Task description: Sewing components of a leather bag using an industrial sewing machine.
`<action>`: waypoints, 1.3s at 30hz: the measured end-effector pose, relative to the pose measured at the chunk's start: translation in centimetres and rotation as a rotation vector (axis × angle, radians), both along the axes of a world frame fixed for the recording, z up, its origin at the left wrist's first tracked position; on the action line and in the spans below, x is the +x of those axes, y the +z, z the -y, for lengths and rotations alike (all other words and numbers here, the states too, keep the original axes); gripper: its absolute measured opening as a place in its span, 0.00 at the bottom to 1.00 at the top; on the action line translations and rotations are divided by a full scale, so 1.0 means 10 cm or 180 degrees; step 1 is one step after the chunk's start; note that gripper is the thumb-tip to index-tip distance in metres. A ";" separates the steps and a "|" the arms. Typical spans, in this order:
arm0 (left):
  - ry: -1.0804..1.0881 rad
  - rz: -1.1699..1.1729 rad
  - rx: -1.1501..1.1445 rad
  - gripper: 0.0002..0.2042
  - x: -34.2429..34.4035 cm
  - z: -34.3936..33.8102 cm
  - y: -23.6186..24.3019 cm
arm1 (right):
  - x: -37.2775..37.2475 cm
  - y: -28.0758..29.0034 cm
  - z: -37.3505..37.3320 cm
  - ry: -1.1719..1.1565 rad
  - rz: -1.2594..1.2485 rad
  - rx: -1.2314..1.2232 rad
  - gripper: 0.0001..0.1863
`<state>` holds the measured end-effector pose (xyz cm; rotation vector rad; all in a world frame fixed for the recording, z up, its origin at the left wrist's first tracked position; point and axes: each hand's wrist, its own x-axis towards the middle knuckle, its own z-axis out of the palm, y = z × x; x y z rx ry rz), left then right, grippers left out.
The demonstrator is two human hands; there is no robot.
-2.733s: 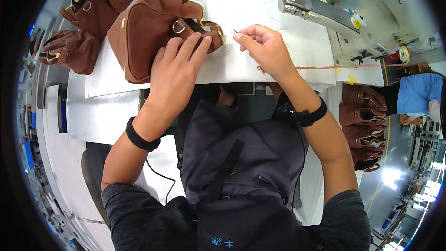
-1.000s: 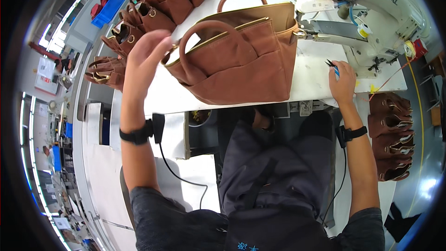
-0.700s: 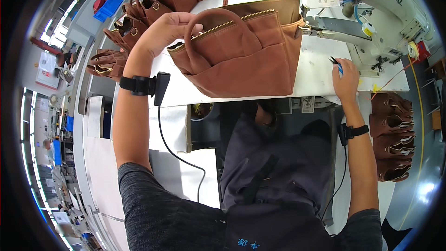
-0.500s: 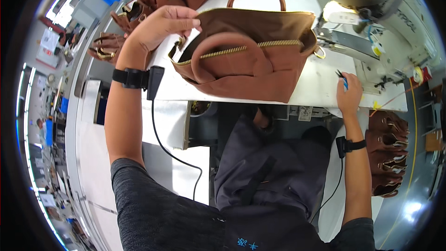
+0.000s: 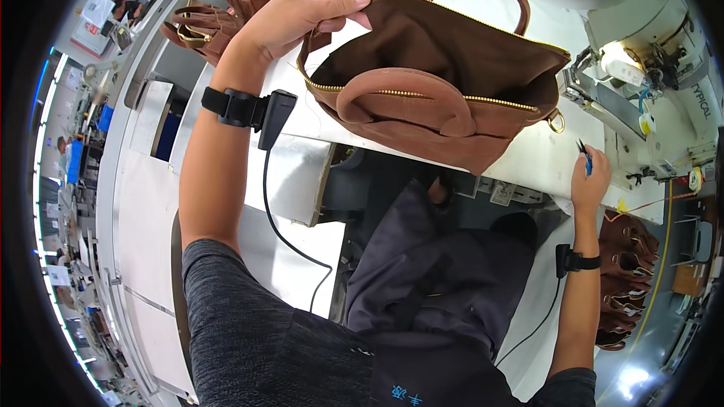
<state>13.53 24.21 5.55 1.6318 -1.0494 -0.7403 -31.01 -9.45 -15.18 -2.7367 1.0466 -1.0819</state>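
A brown handbag [image 5: 441, 143] with a gold zipper and two round handles rests on the white worktable [image 5: 347, 124], its top gaping and its dark brown lining showing. At the bag's upper left corner, my left hand [image 5: 309, 13] is closed, thumb and fingers pinching the zipper edge. My right hand [image 5: 591, 181] lies at the table's right front, wrapped round a pair of thread snips [image 5: 585, 154] with blue on them and dark pointed tips. The snips are apart from the bag, below the gold ring at its right end.
A sewing machine [image 5: 641, 22] with a lit lamp stands at the right of the table. Several brown bags [image 5: 204, 30] line the far left side. More brown bags [image 5: 626, 279] hang or stack at the lower right. Black cables run from both wrist straps.
The bag now sits farther right in view and tilts down to the right, with its mouth wider apart. My left hand still pinches its edge; my right hand keeps the snips.
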 end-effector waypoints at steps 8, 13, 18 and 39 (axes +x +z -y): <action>-0.0384 -0.0409 0.0164 0.15 0.14 0.01 0.01 | -0.01 -0.03 0.01 -0.0002 -0.0003 -0.0003 0.14; -0.0354 -0.0472 0.0022 0.16 0.11 0.02 -0.04 | -0.02 -0.04 0.02 -0.0010 -0.0021 -0.0055 0.14; -0.0265 -0.0198 -0.0022 0.16 0.13 0.02 -0.10 | 0.01 -0.01 0.00 0.0012 0.0011 -0.0085 0.13; 0.1074 0.1577 -0.0613 0.17 -0.31 -0.19 0.04 | 0.00 -0.02 -0.03 -0.0177 0.0402 -0.0036 0.13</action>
